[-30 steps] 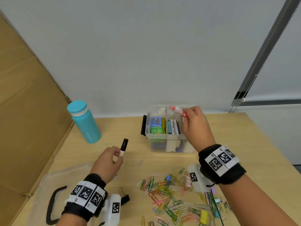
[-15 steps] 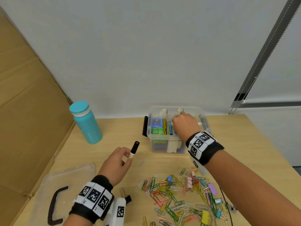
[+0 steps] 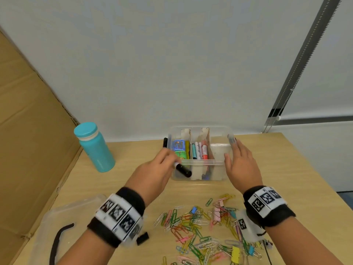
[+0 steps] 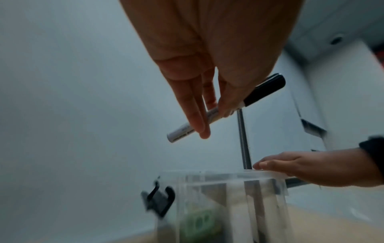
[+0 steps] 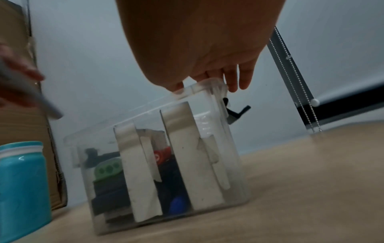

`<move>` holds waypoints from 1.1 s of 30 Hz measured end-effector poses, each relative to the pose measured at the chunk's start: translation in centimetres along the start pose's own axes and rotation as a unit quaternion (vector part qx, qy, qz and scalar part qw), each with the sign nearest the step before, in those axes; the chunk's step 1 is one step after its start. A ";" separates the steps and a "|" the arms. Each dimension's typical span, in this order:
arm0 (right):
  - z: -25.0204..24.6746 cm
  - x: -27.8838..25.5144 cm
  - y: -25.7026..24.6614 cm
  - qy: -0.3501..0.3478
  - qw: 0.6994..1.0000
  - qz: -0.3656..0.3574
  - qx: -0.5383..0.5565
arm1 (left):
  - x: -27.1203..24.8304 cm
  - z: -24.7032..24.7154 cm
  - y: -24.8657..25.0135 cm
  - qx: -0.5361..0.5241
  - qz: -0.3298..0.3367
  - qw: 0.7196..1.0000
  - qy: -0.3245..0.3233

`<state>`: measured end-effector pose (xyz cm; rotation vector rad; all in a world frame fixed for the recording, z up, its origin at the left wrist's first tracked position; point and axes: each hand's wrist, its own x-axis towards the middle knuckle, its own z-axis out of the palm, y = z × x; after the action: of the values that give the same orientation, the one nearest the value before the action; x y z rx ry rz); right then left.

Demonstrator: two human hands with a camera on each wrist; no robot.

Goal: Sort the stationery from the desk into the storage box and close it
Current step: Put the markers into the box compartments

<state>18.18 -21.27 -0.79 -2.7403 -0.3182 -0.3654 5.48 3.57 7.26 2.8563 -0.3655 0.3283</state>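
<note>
The clear storage box (image 3: pixel 198 163) stands open at the desk's far middle, split by card dividers. Its middle compartment holds a red marker (image 3: pixel 204 152) with other pens. My left hand (image 3: pixel 162 166) is at the box's front left corner and pinches a white marker with a black cap (image 3: pixel 182 170); the left wrist view shows that marker (image 4: pixel 224 108) above the box (image 4: pixel 224 197). My right hand (image 3: pixel 239 161) lies with straight fingers along the box's right rim, thumb at the inner side, holding nothing. The right wrist view shows its fingers (image 5: pixel 233 80) touching the rim of the box (image 5: pixel 162 164).
A heap of coloured paper clips and binder clips (image 3: pixel 200 228) covers the near desk. The clear lid with a black handle (image 3: pixel 63 226) lies at the near left. A teal bottle (image 3: pixel 93 148) stands left of the box, with a cardboard sheet (image 3: pixel 28 140) behind it.
My right hand has left the red marker in the middle compartment and moved to the box's right rim. My left hand has carried the black-capped marker forward to the box.
</note>
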 end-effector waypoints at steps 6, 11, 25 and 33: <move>1.0 -0.2 -0.6 -0.012 0.996 0.048 0.070 | 9.7 0.1 1.6 0.147 0.047 0.984 -0.095; 1.0 -0.2 -0.5 -0.007 0.998 0.043 0.050 | 14.1 2.3 1.5 0.196 0.078 0.959 -0.188; 1.0 -0.4 -0.6 -0.001 0.998 0.039 0.043 | 11.1 3.4 1.1 0.018 -0.007 0.994 -0.108; 1.1 -0.5 -0.1 -0.016 0.998 0.030 0.060 | 1.3 2.9 -0.5 -0.051 -0.046 0.998 0.011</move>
<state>17.92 -20.84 -1.88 -2.6330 -0.2570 -0.2762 7.41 2.96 4.73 2.7566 -0.2386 0.3126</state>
